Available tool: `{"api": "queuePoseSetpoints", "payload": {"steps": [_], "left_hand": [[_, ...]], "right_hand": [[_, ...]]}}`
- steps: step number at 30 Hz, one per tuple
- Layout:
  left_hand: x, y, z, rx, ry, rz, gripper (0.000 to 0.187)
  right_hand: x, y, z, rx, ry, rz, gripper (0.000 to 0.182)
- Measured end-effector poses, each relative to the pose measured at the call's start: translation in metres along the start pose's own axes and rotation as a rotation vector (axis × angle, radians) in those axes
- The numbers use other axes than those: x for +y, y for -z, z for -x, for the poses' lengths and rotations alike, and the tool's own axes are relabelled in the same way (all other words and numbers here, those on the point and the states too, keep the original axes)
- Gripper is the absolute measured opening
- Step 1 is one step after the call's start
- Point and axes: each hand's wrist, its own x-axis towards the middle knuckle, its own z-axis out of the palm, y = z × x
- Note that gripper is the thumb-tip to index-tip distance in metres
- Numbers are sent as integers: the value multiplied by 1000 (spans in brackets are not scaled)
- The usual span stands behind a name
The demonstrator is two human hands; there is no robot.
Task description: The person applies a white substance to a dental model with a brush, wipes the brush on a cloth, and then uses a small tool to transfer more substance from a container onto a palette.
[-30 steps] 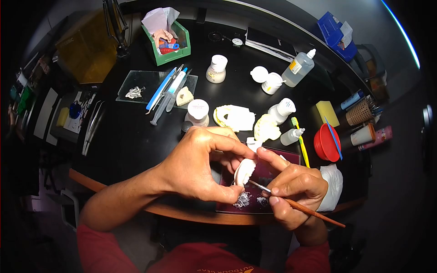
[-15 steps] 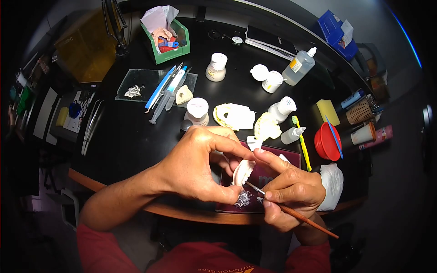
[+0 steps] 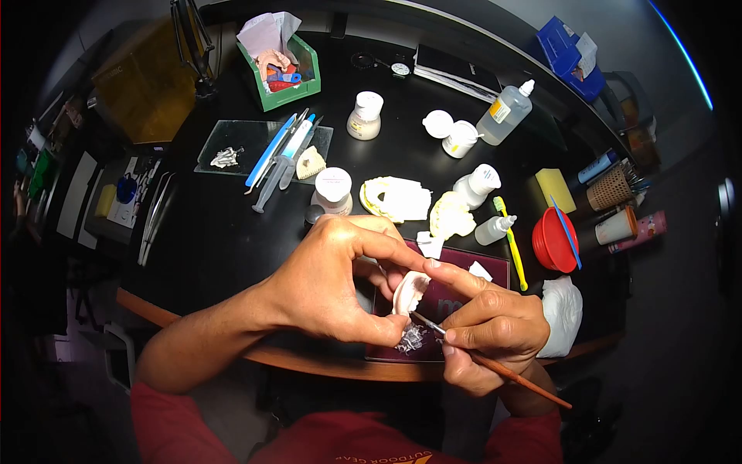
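My left hand [image 3: 328,282] is closed around a pale pink-white dental arch [image 3: 410,294], which looks like a denture; its thumb presses the lower end. My right hand [image 3: 495,321] grips a slim tool with a reddish wooden handle [image 3: 522,377] and a narrow metal front. The tool's tip meets or nearly meets the lower right edge of the arch, too small to tell exactly. My right index finger reaches to the arch's upper end, close to my left fingertips. Below lies a heap of thin greyish shavings [image 3: 412,339] on a dark red mat [image 3: 495,267].
Beyond my hands stand a lidded jar [image 3: 333,189], pale dental casts [image 3: 398,199] and a dropper bottle [image 3: 495,230]. A yellow toothbrush [image 3: 516,251], red bowl [image 3: 553,240] and crumpled white tissue [image 3: 562,317] are at right. Left, a glass plate [image 3: 212,139] bears several tools.
The tool and my right hand have shifted slightly left and down along the arch. The arch has turned a little, showing more of its inner face. My left hand keeps its hold.
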Motion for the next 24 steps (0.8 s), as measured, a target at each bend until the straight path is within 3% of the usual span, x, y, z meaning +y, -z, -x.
{"api": "queuePoseSetpoints", "payload": {"steps": [4,12,16,24], "left_hand": [[0,0,0,-10,7,14,48],[0,4,-1,-66,59,80,54],[0,4,0,-77,135,241,52],[2,5,-1,-94,204,339,50]], "right_hand": [[-2,2,3,11,-27,-25,17],[-4,-2,8,298,-241,-297,9],[1,-3,8,320,-213,-434,8],[1,-4,9,336,-208,-417,8]]}}
